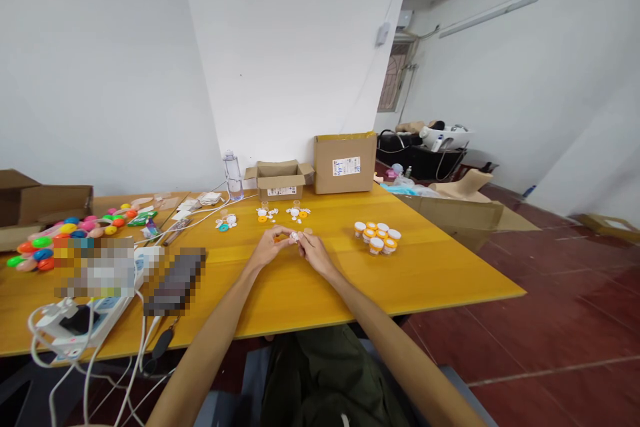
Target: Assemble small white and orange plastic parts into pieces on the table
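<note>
Both my hands meet above the middle of the table around a small white piece with dark specks (pixel 295 237). My left hand (pixel 270 245) pinches it from the left. From the right, the fingers of my right hand (pixel 314 251) close on the same piece. Its exact kind is too small to make out. Just behind my right hand lies a small clear cup (pixel 305 232). Farther back are groups of small white parts with orange rings (pixel 263 219) and a teal ring (pixel 224 227). To the right stand several small tubs with white lids and orange bands (pixel 376 245).
An open cardboard box (pixel 280 181), a closed carton (pixel 345 163) and a clear bottle (pixel 233 177) stand at the back. Colourful plastic eggs (pixel 67 229), a power strip (pixel 107 307) with cables and a dark phone-like object (pixel 176 280) occupy the left.
</note>
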`<action>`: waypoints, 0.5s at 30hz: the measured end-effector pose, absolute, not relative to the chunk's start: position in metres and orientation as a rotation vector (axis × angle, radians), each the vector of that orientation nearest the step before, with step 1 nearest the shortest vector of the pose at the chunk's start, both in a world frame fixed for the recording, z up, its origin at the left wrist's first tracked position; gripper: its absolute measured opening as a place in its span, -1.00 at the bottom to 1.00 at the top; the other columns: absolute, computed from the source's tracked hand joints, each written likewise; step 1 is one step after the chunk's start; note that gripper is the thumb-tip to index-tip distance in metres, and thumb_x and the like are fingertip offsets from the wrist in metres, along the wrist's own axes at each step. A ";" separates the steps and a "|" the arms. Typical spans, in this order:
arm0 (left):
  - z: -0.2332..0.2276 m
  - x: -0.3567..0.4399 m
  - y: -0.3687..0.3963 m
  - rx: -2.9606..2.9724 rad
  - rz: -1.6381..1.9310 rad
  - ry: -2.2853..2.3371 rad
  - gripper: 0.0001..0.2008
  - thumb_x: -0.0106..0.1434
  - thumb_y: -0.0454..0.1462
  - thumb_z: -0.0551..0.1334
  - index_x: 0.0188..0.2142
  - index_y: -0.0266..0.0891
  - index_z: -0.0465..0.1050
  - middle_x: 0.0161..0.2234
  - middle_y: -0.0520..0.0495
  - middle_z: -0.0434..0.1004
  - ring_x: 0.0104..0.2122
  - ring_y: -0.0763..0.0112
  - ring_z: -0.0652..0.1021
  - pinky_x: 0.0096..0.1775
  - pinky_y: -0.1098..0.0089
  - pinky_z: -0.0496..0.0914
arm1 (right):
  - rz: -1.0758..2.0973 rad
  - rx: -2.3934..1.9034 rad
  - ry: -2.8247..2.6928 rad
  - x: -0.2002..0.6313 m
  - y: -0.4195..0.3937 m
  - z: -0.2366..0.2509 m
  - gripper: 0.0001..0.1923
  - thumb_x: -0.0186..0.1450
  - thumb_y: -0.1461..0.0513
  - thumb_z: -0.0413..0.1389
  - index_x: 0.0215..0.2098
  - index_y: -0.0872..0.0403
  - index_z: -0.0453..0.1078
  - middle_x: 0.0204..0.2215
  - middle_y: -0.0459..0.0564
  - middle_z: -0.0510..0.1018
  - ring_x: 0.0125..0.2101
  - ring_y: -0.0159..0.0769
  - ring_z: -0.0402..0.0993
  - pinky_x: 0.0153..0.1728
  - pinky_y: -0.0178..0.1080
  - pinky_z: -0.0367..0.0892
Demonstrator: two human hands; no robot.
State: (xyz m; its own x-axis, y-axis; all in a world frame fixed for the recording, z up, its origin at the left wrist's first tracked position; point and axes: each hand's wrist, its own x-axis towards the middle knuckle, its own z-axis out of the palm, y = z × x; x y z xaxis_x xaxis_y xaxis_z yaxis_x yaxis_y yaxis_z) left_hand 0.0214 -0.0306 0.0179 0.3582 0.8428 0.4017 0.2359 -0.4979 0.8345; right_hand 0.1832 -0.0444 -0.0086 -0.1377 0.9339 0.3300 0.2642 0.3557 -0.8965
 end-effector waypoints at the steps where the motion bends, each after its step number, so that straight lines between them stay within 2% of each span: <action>1: 0.017 0.021 -0.030 1.949 1.129 0.944 -0.77 0.15 -0.09 0.34 -0.30 -0.17 0.61 -0.27 -0.05 0.65 -0.21 0.28 0.56 -0.04 0.27 0.39 | 0.862 -1.093 -1.624 0.183 -0.044 -0.009 -0.54 0.37 -0.04 -0.15 -0.59 -0.01 0.17 -0.73 -0.21 0.23 -0.65 -0.36 0.20 -0.49 -0.30 0.16; 5: 0.014 0.020 -0.027 2.026 1.124 0.996 -0.80 0.19 -0.13 0.31 -0.25 -0.16 0.61 -0.26 -0.06 0.63 -0.20 0.28 0.54 -0.04 0.26 0.38 | 0.847 -1.133 -1.597 0.181 -0.045 -0.008 -0.53 0.38 -0.03 -0.17 -0.61 -0.01 0.17 -0.75 -0.21 0.22 -0.66 -0.36 0.21 -0.49 -0.31 0.17; 9: 0.011 0.021 -0.027 2.206 1.089 1.062 -0.84 0.26 -0.19 0.26 -0.23 -0.14 0.60 -0.26 -0.06 0.61 -0.18 0.27 0.51 -0.02 0.22 0.35 | 0.667 -1.257 -1.584 0.182 -0.048 -0.005 -0.50 0.40 0.01 -0.20 -0.62 0.00 0.21 -0.74 -0.18 0.28 -0.64 -0.33 0.28 -0.47 -0.31 0.18; 12: 0.009 0.022 -0.031 2.410 0.990 1.103 -0.86 0.30 -0.22 0.24 -0.23 -0.10 0.59 -0.27 -0.06 0.59 -0.14 0.23 0.47 0.01 0.19 0.29 | 0.467 -1.404 -1.640 0.184 -0.053 0.001 -0.50 0.43 0.07 -0.22 -0.56 0.01 0.32 -0.63 -0.12 0.46 -0.54 -0.31 0.41 -0.42 -0.32 0.20; 15: 0.008 0.023 -0.035 2.567 0.916 1.135 -0.87 0.30 -0.26 0.23 -0.22 -0.09 0.58 -0.19 -0.07 0.56 -0.09 0.23 0.44 0.00 0.19 0.27 | 0.287 -1.645 -1.748 0.183 -0.059 0.008 -0.58 0.43 0.12 -0.16 -0.39 0.03 0.47 -0.44 -0.01 0.62 -0.38 -0.26 0.52 -0.37 -0.33 0.21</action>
